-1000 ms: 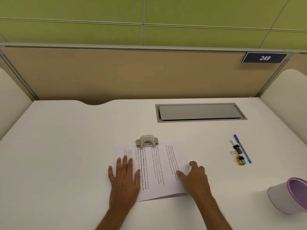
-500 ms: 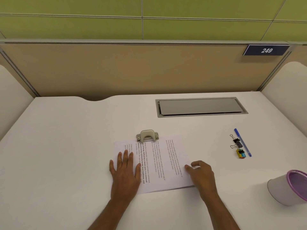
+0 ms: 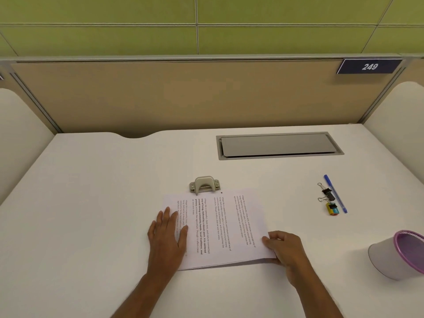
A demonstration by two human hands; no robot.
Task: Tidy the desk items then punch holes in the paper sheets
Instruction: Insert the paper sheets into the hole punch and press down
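A small stack of printed paper sheets (image 3: 226,228) lies on the white desk (image 3: 96,203), its far edge slid into a beige hole punch (image 3: 205,184). One punched hole shows near that edge. My left hand (image 3: 168,235) lies flat on the sheets' left part, fingers straight. At the near right corner my right hand (image 3: 283,247) pinches the stack, thumb on top, and that corner is lifted a little off the desk.
To the right lie a blue pen (image 3: 335,193), two black binder clips (image 3: 327,195) and a coloured clip (image 3: 332,209). A white cup with a purple rim (image 3: 399,255) lies tipped at the right edge. A grey cable hatch (image 3: 278,146) sits behind.
My right hand slid from the top of the sheets to their near right corner and took hold of it, lifting it slightly. The left hand stayed flat.
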